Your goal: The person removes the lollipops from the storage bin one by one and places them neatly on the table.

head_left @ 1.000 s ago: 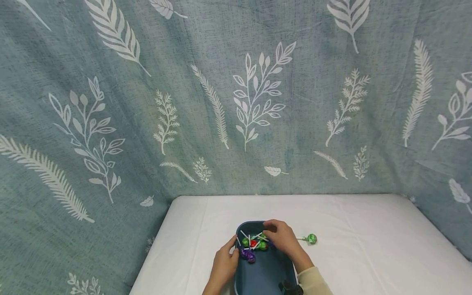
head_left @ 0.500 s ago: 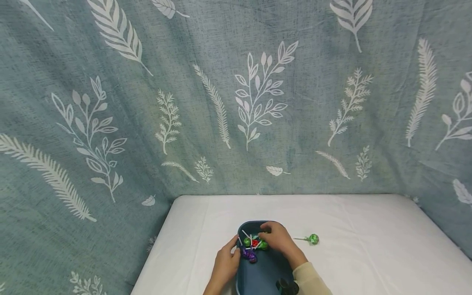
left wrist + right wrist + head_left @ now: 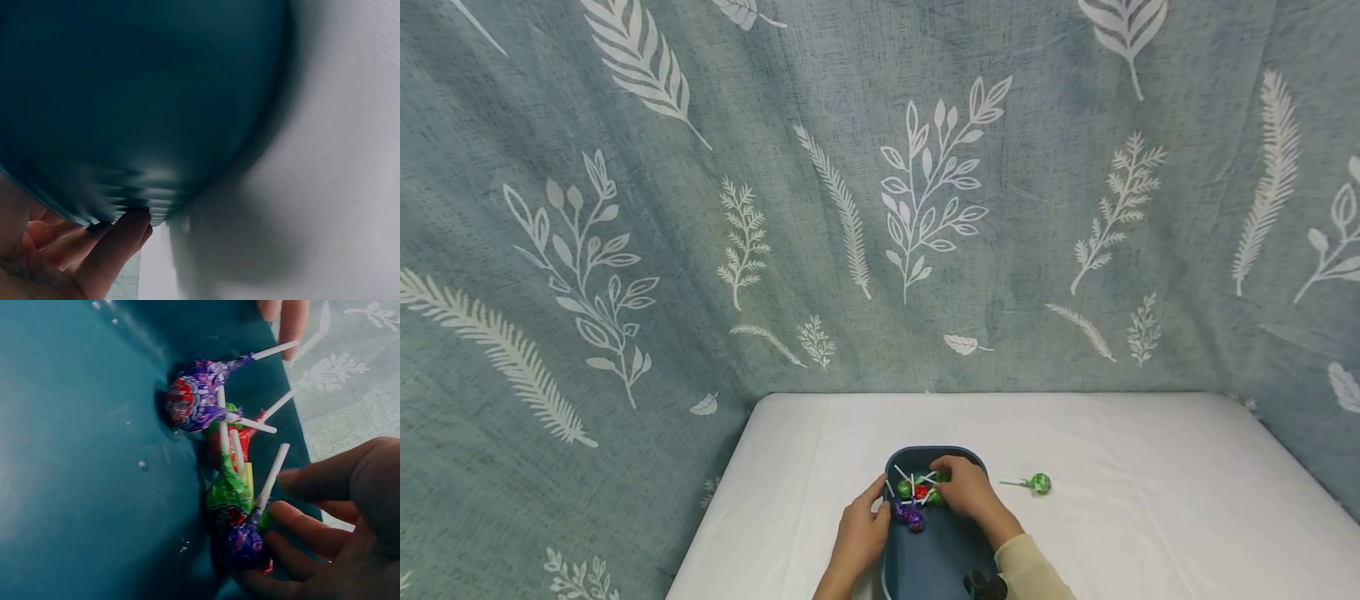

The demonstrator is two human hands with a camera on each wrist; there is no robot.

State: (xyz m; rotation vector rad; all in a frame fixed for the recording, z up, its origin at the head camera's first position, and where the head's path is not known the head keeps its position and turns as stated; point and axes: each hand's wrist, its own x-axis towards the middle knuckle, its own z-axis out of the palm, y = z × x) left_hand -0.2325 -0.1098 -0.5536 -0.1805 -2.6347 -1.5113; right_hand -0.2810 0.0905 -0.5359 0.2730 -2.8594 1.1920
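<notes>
Farther inward, right hand (image 3: 966,490), grip unclear, at purple lollipop (image 3: 244,547), stick (image 3: 274,475) slanting rimward; left hand (image 3: 859,532), fingers extended, against tray (image 3: 934,562).

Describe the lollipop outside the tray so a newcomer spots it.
On the white table stands a dark blue tray. Right of it in the head view lies a green-wrapped lollipop, stick pointing towards the tray. The other visible lollipops are inside the tray.

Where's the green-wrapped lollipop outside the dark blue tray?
In the head view, the green-wrapped lollipop lies on the white table, right of the dark blue rounded tray and the right hand, touching neither.
</notes>
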